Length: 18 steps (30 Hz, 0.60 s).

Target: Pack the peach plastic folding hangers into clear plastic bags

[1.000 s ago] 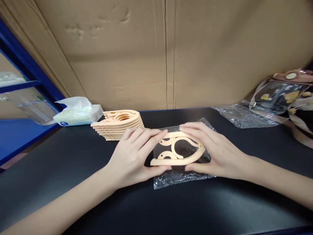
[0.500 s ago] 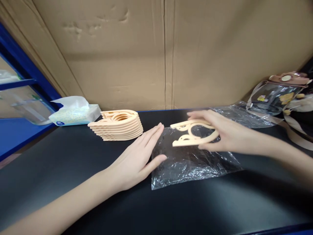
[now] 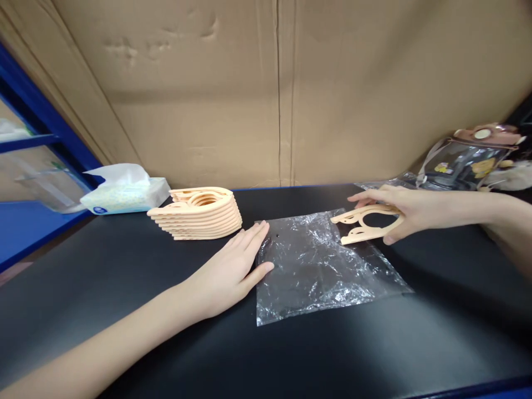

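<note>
A clear plastic bag [image 3: 307, 271] lies flat on the black tabletop [image 3: 291, 360]. My left hand [image 3: 233, 266] rests with fingers stretched out along the bag's left edge, the thumb apart. At the bag's right side, my right hand [image 3: 390, 213] grips a cream folding hanger [image 3: 355, 238] by its rounded end. Its two folded arms point left over the bag's upper right part. Left of the bag stands a neat stack of matching folded hangers [image 3: 199, 216], close behind my left fingertips.
A tissue pack [image 3: 124, 194] sits at the back left by a blue frame [image 3: 41, 94]. Back right, a clear bottle [image 3: 465, 160] with a brown lid stands near another plastic bag [image 3: 386, 182], partly hidden by my right arm. Cardboard [image 3: 208, 100] walls the rear.
My right hand has moved right with the folding hanger, from over the bag's middle to its right edge. My left hand has shifted slightly and stays at the bag's left edge.
</note>
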Each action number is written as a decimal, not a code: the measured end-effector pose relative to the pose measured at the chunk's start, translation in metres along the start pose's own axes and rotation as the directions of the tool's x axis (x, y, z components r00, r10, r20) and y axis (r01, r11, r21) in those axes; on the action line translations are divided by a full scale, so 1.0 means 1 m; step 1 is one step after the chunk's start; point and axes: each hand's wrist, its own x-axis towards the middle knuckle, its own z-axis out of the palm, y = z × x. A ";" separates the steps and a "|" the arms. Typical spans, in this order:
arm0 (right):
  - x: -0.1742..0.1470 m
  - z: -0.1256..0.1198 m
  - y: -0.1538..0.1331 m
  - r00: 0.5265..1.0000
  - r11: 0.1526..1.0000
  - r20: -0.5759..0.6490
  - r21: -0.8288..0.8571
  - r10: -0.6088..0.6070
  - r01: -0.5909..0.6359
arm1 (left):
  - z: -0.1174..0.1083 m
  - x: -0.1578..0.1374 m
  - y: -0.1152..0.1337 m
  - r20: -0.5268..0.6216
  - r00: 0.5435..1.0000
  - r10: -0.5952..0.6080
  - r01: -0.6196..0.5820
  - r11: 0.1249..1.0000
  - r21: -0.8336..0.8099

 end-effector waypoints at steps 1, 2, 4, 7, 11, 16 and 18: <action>0.001 0.001 -0.002 0.999 1.000 0.032 0.000 -0.004 0.004 | -0.001 0.000 0.000 0.024 1.000 -0.014 0.014 1.000 -0.007; 0.002 0.002 -0.003 0.998 1.000 0.054 0.005 -0.011 0.010 | -0.002 0.000 0.001 0.045 0.999 -0.022 0.022 1.000 -0.012; 0.003 0.003 -0.006 0.997 1.000 0.074 0.008 -0.021 0.021 | -0.003 0.000 0.001 0.072 0.997 -0.027 0.028 0.999 -0.018; 0.001 0.003 -0.003 0.999 0.999 0.042 -0.033 0.023 -0.022 | -0.004 0.001 0.002 0.087 0.996 -0.026 0.028 0.999 -0.023; -0.003 0.003 0.009 0.997 0.997 0.012 0.018 0.074 -0.075 | -0.005 0.002 0.002 0.092 0.996 -0.012 0.014 1.000 -0.027; -0.003 0.004 0.003 0.999 0.998 -0.001 0.055 0.035 -0.034 | -0.004 0.001 0.000 0.078 0.997 0.001 0.002 1.000 -0.029; -0.002 0.005 -0.007 0.999 0.995 0.037 0.102 0.003 -0.007 | -0.004 0.001 0.000 0.071 0.997 0.005 -0.003 0.999 -0.032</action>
